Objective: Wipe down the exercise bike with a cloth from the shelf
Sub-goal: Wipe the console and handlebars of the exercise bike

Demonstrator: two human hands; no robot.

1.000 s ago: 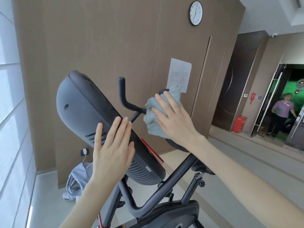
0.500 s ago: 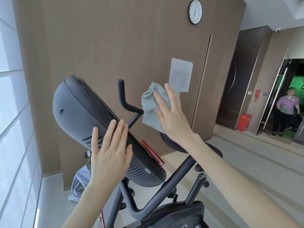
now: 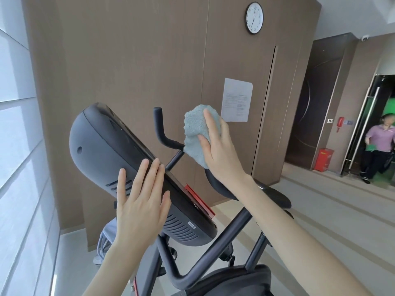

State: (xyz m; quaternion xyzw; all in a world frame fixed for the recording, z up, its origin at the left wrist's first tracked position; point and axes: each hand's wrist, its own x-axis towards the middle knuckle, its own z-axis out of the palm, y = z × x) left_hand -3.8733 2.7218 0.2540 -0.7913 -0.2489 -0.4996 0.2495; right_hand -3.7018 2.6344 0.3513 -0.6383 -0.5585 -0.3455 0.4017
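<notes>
Left hand [image 3: 141, 201] lies flat, fingers straight, bracing the tilted console [image 3: 102, 146]; right hand [image 3: 220, 150] grasps the cloth [image 3: 195, 129] beside the handlebar [image 3: 160, 129]; rubbing hard, the bunched cloth may slip free.

Illumination is bright, diffuse daylight from the translucent window panels [image 3: 17, 159] along the left edge, which approach overexposure. Shadows are soft and faint. Wide-angle distortion bows the wall panels [image 3: 128, 60] and the doorway [image 3: 385, 97] toward the frame edges. The centre is sharp; the person [image 3: 379, 144] in the doorway renders slightly soft.
</notes>
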